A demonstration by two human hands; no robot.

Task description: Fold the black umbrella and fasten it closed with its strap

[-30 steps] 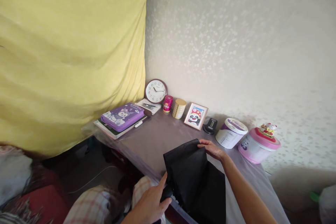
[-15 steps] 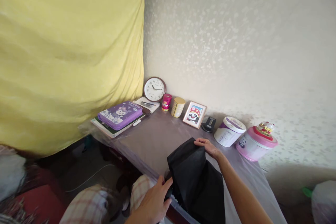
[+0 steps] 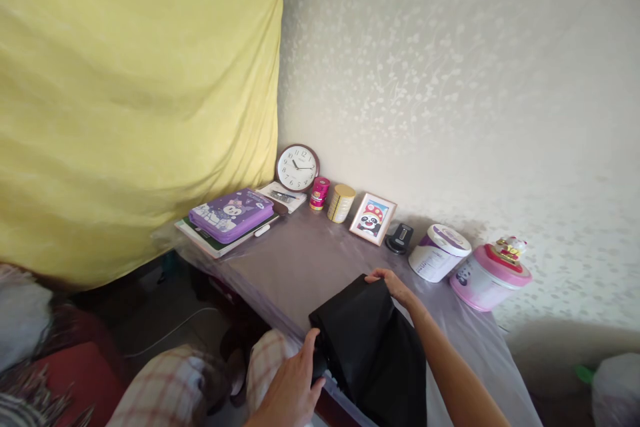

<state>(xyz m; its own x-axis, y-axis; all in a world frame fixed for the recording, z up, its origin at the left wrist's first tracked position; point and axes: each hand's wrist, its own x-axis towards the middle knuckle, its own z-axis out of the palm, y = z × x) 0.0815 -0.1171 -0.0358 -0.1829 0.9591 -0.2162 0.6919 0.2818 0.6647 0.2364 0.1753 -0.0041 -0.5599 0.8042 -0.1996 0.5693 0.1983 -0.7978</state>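
A piece of smooth black fabric [image 3: 373, 347], creased into broad folds, lies over the table's front edge. I cannot tell whether it is a bag, a cover or an umbrella's canopy. My right hand [image 3: 393, 283] pinches its far upper edge, fingers bent over the rim. My left hand [image 3: 297, 373] is at its near left side, thumb up and fingers curled round a dark rounded part [image 3: 319, 357] there. That part is mostly hidden by the hand and the fabric.
Along the wall stand a clock [image 3: 297, 167], a pink can [image 3: 319, 194], a gold-lidded can [image 3: 341, 204], a panda picture frame [image 3: 373, 219], a black stand [image 3: 399, 239] and two tubs [image 3: 435, 260]. A purple case [image 3: 230, 215] lies on books at the left of the table [image 3: 280, 273].
The fabric's upper left part has come down and to the left, lying flatter. My right hand has lowered slightly with its edge. My left hand stays near the same side.
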